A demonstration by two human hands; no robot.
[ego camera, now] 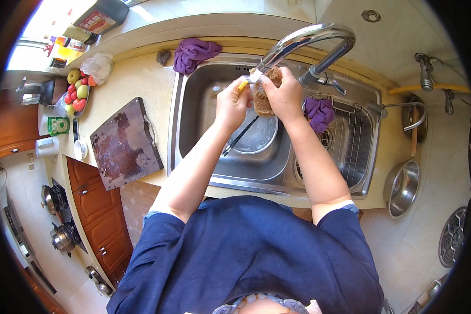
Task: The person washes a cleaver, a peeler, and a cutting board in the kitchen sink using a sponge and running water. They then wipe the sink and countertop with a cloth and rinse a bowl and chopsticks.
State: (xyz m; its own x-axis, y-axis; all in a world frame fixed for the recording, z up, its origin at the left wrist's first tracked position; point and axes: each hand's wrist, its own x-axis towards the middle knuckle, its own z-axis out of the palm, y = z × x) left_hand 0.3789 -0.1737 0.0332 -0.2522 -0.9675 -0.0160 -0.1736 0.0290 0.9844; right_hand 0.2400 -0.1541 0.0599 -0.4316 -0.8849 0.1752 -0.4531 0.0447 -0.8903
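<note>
Under the tip of the chrome faucet (304, 33), both my hands work over the left sink basin (198, 102). My left hand (231, 104) grips a small utensil with a yellow handle (243, 85); its far end is blurred and partly covered. A brown scrubbing pad (265, 106) is in my right hand (284, 96), held against that utensil. Below them a round metal bowl (259, 143) sits in the basin. Dark chopsticks (241, 135) lean across the bowl's left side, their upper ends behind my hands.
A purple cloth (192, 55) lies on the sink's back left corner, another purple cloth (319, 114) on the wire rack (347, 137) at right. Left on the counter are a worn cutting board (127, 145), a steel-wool pad (163, 57) and a fruit plate (87, 100).
</note>
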